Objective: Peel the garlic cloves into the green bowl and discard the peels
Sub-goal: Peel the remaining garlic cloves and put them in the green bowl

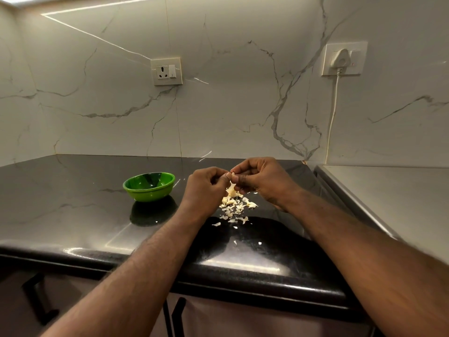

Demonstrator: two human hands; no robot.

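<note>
At the left, the green bowl (145,193) stood on the dark counter (73,203), and no peeled clove could be made out inside it from this angle. To its right, the left hand (206,188) and right hand (263,182) met with fingers curled, both pinching one garlic clove (233,177) between their fingertips. Beneath them lay a heap of loose peels (234,206), so peeling looked well under way, with discarding left to do.

The bowl (145,193) is coloured bright green, with darker green inside. The table (60,190) is finished in black and is crossed by faint pale veins. The wall (230,105) is patterned as white marble with grey veins. The peels (234,206) are coloured pale cream.
</note>
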